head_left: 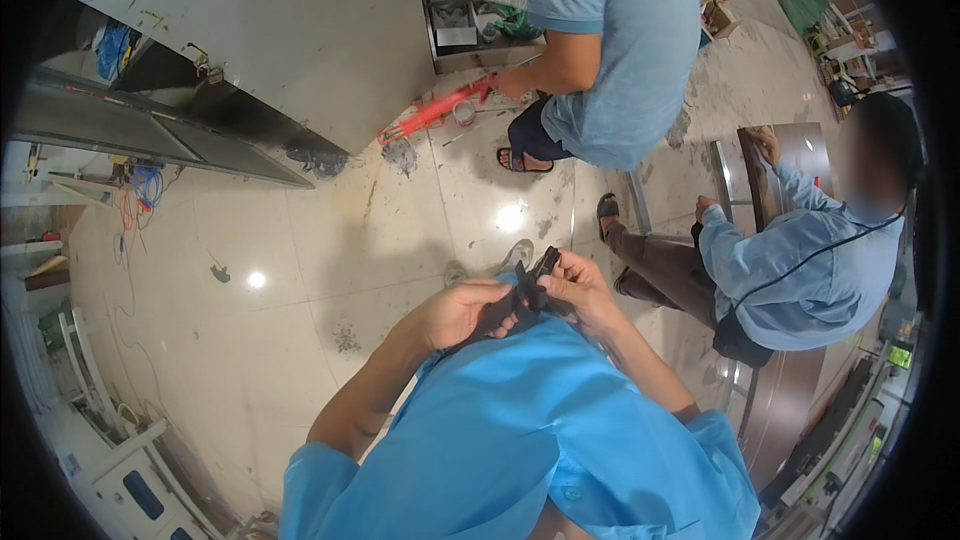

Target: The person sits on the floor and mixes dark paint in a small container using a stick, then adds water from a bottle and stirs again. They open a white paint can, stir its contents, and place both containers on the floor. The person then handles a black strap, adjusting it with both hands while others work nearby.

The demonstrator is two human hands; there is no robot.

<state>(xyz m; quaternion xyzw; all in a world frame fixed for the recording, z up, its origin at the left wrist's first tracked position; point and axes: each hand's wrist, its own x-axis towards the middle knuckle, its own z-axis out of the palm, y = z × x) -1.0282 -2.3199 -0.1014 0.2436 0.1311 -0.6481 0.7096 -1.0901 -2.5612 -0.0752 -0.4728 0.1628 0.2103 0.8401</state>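
In front of my waist, both hands are closed on a black strap (524, 292) with a small dark block-like piece (546, 261) at its upper right, much like a buckle. My left hand (464, 314) pinches the strap's left part between thumb and fingers. On the other side my right hand (580, 288) grips the dark piece, thumb across it. Just below lies my blue shirt (520, 390), close to both hands. Part of the strap is hidden behind my fingers, so I cannot tell how its ends join.
A person in a light blue shirt (620, 60) bends ahead, one hand near a red tool (437, 112) on the tiled floor (300, 240). At right another person (810, 260) crouches by a brown panel (800, 155). A large grey panel (270, 30) stands at far left.
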